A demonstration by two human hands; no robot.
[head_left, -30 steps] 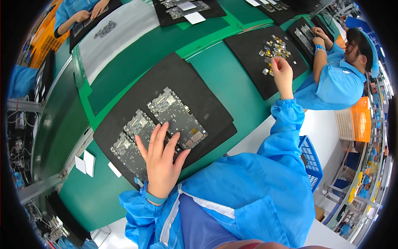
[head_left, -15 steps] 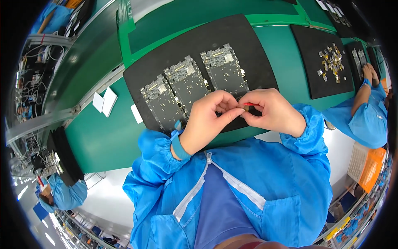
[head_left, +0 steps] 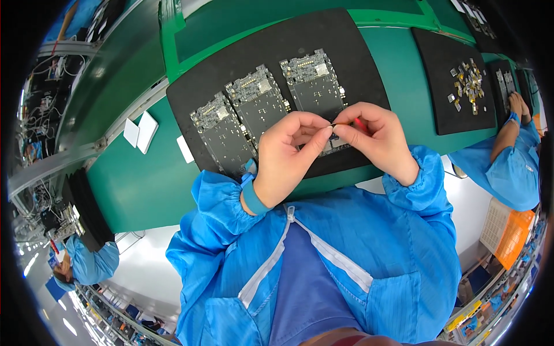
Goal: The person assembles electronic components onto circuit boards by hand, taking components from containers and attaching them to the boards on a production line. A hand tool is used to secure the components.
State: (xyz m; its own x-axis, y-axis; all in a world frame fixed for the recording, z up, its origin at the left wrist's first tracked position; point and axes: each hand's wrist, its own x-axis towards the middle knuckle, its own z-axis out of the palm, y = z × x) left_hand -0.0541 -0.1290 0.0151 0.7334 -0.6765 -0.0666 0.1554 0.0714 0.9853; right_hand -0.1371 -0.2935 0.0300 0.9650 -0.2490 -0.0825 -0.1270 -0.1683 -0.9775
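My left hand (head_left: pixel 291 141), with a teal band at its wrist, is closed in a pinch. Its thumb and index fingertips meet those of my right hand (head_left: pixel 378 138) above the near edge of a black foam mat (head_left: pixel 358 63). A small dark piece (head_left: pixel 333 125) shows at the meeting fingertips, too small to name. Tucked in my right fingers is a slim red object (head_left: pixel 360 124), mostly hidden. Three dark circuit boards lie side by side on the mat: a left board (head_left: pixel 222 141), a middle board (head_left: pixel 262 109) and a right board (head_left: pixel 311 86), its near end covered by my hands.
Small gold and silver parts (head_left: pixel 470 83) lie heaped on a second black mat (head_left: pixel 438 55) to the right. Beyond it, a person's hands (head_left: pixel 516 104) work over other boards. White cards (head_left: pixel 147 131) rest on the green table (head_left: pixel 127 190) at left.
The boards and mat sit slightly higher in view. My fingertips have moved a little up and left, and the red object shows farther right, among my right fingers.
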